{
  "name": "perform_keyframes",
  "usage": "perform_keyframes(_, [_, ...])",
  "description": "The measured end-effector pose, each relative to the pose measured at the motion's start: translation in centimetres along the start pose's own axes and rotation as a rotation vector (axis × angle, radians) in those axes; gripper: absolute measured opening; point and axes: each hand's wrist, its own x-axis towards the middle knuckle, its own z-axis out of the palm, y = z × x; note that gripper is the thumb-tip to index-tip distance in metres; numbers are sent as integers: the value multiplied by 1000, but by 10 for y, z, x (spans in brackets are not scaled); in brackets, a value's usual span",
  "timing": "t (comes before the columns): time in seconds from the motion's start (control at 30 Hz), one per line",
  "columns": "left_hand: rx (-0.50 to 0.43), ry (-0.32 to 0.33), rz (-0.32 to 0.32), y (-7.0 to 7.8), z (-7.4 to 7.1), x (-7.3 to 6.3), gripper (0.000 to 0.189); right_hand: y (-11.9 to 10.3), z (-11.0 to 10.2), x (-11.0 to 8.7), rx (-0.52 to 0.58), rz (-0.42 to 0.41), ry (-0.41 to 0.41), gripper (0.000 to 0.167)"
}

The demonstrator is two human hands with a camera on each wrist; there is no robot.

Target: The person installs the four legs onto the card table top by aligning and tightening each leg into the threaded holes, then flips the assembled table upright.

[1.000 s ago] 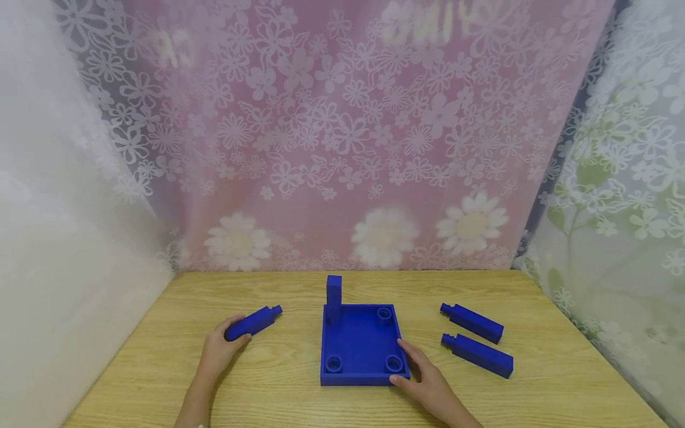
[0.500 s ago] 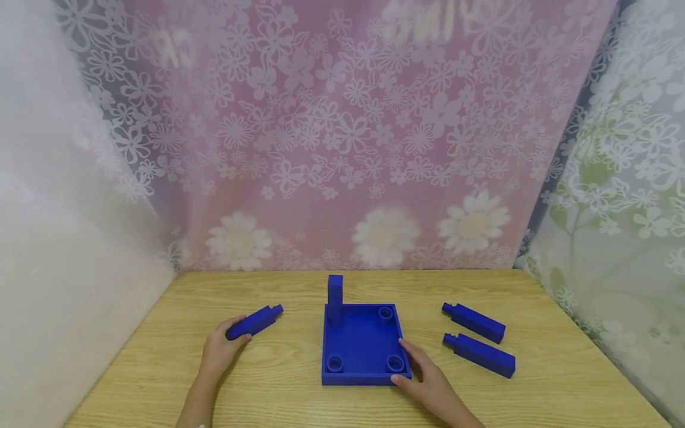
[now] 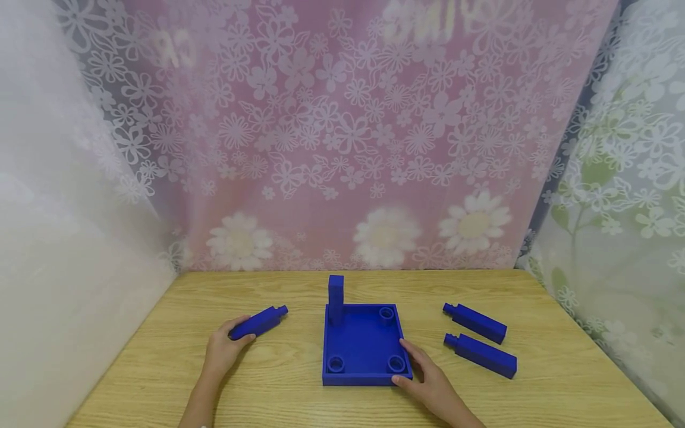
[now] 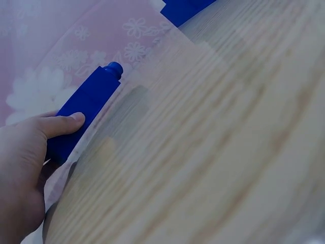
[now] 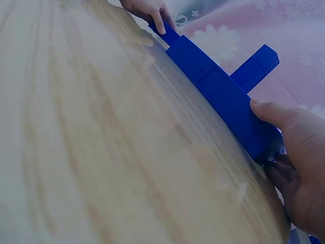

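My left hand (image 3: 220, 352) grips a blue table leg (image 3: 260, 323), a square bar with a narrow round end that points up and right, away from the hand. In the left wrist view the thumb lies across the leg (image 4: 87, 104). The shallow blue square tabletop (image 3: 361, 340) lies underside up, with round sockets showing in three corners. A second leg (image 3: 336, 294) stands upright at its back left corner. My right hand (image 3: 430, 383) holds the tabletop's front right corner, thumb on the front edge and fingers along the right side; in the right wrist view the thumb presses the rim.
Two more blue legs (image 3: 475, 323) lie side by side to the right of the tabletop, their narrow ends toward it. Everything sits on a wood-grain table (image 3: 289, 380). A pink flowered curtain (image 3: 321, 148) hangs behind, with pale sheets at both sides.
The left hand has shifted slightly to the right with the leg in it. The right hand keeps its hold on the tabletop's corner.
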Motion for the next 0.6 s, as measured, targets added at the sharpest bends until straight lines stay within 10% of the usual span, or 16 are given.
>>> perform_keyframes(0.6, [-24,-74,-13,10,4,2,45,1,0,1,21,15,-7,73])
